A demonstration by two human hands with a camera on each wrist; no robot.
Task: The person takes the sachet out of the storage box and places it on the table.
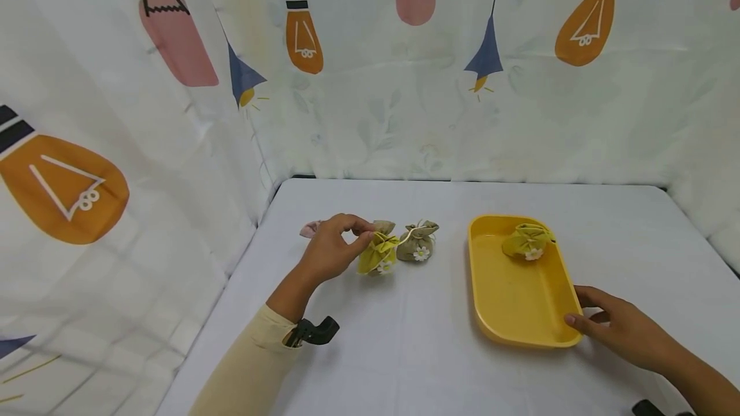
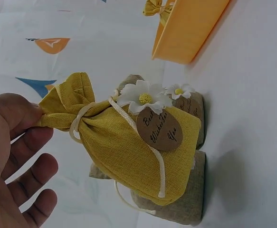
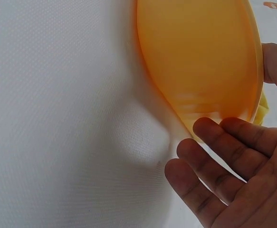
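A yellow drawstring pouch (image 2: 138,147) with a white flower and a round brown tag hangs from my left hand (image 1: 332,249). Thumb and index finger pinch its gathered top; the other fingers are spread loose. Behind it, two greyish-green pouches (image 1: 417,242) stand on the table, one partly hidden. A pink pouch (image 1: 310,229) shows past the left hand, mostly covered. My right hand (image 1: 624,326) holds the near right side of a yellow tray (image 1: 514,303), thumb on the rim and fingers against the outer wall. Inside the tray, near its far end, lies another yellow pouch (image 1: 527,241).
A white cloth covers the table (image 1: 428,352). Printed curtains (image 1: 370,114) with lamp pictures hang along its back and left sides. A black strap (image 1: 312,331) sits around the left wrist.
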